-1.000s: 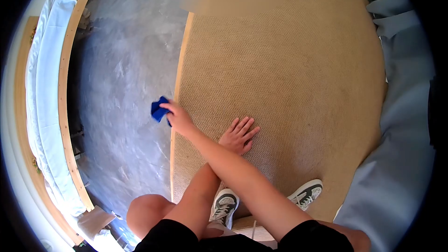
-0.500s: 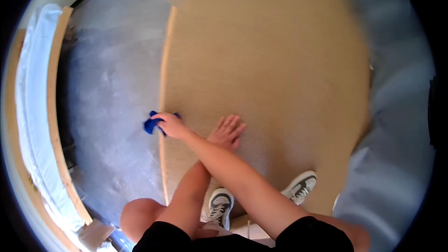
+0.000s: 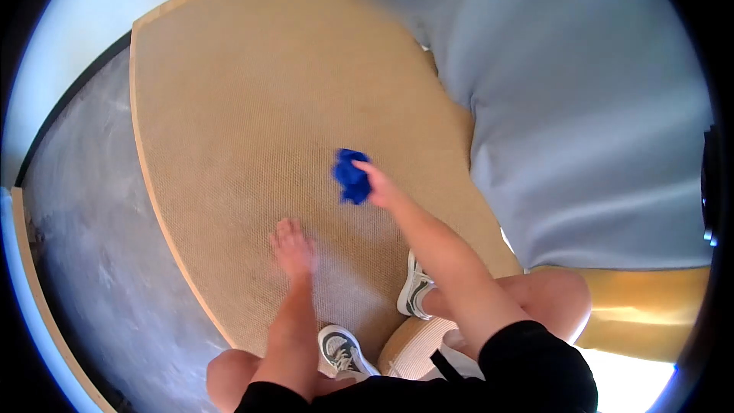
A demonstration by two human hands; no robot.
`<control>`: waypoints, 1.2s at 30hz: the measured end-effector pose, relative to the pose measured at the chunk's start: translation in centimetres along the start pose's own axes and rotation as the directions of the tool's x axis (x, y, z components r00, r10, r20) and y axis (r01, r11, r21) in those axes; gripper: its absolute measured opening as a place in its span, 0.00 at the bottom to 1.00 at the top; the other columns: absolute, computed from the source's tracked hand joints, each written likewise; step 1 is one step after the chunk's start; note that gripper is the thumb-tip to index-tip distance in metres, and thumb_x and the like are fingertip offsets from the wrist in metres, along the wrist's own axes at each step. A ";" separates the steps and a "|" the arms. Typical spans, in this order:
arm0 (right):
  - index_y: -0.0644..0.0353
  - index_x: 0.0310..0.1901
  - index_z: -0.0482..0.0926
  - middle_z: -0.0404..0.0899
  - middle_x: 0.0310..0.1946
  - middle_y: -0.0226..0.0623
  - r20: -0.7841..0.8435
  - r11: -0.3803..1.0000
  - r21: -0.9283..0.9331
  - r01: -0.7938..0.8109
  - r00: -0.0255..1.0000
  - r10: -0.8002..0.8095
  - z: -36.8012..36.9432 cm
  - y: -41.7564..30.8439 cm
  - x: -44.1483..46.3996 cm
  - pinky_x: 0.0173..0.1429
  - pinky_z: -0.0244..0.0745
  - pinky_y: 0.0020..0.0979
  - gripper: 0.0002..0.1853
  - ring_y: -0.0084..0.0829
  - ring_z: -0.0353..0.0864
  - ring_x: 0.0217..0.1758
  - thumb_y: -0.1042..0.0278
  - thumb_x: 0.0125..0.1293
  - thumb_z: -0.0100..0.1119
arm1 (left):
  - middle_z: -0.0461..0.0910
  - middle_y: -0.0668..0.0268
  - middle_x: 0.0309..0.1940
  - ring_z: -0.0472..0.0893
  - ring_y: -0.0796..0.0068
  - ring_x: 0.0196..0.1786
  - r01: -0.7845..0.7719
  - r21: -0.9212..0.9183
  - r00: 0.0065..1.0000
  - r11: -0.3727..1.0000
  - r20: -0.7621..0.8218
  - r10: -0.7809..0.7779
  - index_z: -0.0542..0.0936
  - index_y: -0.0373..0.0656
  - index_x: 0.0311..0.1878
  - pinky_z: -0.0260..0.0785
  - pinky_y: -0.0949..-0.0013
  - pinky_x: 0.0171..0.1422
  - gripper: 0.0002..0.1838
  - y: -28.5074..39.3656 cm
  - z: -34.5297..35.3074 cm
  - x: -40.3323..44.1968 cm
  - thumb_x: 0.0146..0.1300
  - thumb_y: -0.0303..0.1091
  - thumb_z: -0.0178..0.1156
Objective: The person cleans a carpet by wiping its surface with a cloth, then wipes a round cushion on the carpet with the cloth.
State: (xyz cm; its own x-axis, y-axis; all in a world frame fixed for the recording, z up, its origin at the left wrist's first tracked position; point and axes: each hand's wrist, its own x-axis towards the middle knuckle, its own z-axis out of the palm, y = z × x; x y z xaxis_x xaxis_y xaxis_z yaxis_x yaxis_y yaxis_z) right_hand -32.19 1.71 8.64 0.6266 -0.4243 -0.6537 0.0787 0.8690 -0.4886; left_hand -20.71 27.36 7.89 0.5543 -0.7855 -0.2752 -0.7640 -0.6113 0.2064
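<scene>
Your right hand (image 3: 378, 186) grips a blue cloth (image 3: 352, 176) by its right side; a digit lies along the upper face, while the remaining fingers are mostly hidden, so their exact placement cannot be told. The cloth is bunched, with a ragged lower edge extending past the hand, over the middle of the carpet (image 3: 229, 99). Whether its underside touches the weave is not clear (slight blur softens the outline here). Treat the cloth as light, soft and limp: it should fold under small finger pressure, resist no bending and suffer no damage from a firm squeeze. Slippage appears unlikely, as the fabric should give good friction against bare skin. Take hold of the thick, gathered part, with the thumb opposed to the fingers; a hold on a loose corner would leave the rest to flop. Your left hand (image 3: 293, 251) is apart from the cloth, nearer your body, its fingers extended and holding nothing, and appears to rest palm down on the carpet. Beyond the hands, your two shoes (image 3: 342, 348) stand on the carpet; grey fabric (image 3: 581, 122) drapes along the right, and a grey floor (image 3: 99, 229) borders the left.
</scene>
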 end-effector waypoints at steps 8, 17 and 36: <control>0.59 0.63 0.75 0.83 0.52 0.38 -0.557 0.939 -0.266 0.220 0.760 -0.336 -15.0 -7.1 -16.1 0.56 0.82 0.43 0.28 0.39 0.84 0.52 0.77 0.60 0.68 | 0.47 0.58 0.86 0.44 0.59 0.88 -0.201 -0.151 0.979 0.968 -0.017 0.201 0.52 0.47 0.85 0.30 0.52 0.90 0.34 16.7 0.6 4.2 0.81 0.45 0.41; 0.60 0.70 0.69 0.81 0.58 0.42 -0.592 0.886 -0.315 0.340 0.660 -0.463 -23.3 -10.0 -12.4 0.64 0.78 0.44 0.29 0.40 0.81 0.60 0.71 0.68 0.64 | 0.51 0.59 0.85 0.47 0.57 0.87 -0.300 -0.108 0.954 0.948 -0.014 0.300 0.57 0.45 0.83 0.33 0.49 0.90 0.36 13.7 7.3 1.4 0.76 0.45 0.46; 0.47 0.76 0.69 0.68 0.76 0.42 0.078 -0.261 -0.938 -0.229 0.592 -0.802 -33.6 -29.8 1.4 0.79 0.64 0.44 0.34 0.48 0.68 0.76 0.63 0.68 0.65 | 0.56 0.47 0.82 0.51 0.44 0.85 -0.292 0.065 0.956 0.954 0.018 0.292 0.65 0.40 0.79 0.36 0.39 0.88 0.36 13.9 10.5 -1.1 0.71 0.47 0.47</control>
State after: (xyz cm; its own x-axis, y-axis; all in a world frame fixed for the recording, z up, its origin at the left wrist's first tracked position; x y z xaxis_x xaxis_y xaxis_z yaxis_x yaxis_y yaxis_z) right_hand -59.69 -33.32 2.90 0.3687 -0.9282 0.0499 -0.8912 -0.3682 -0.2648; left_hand -35.38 20.78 1.24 0.3010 -0.9279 -0.2199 -0.9125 -0.3473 0.2163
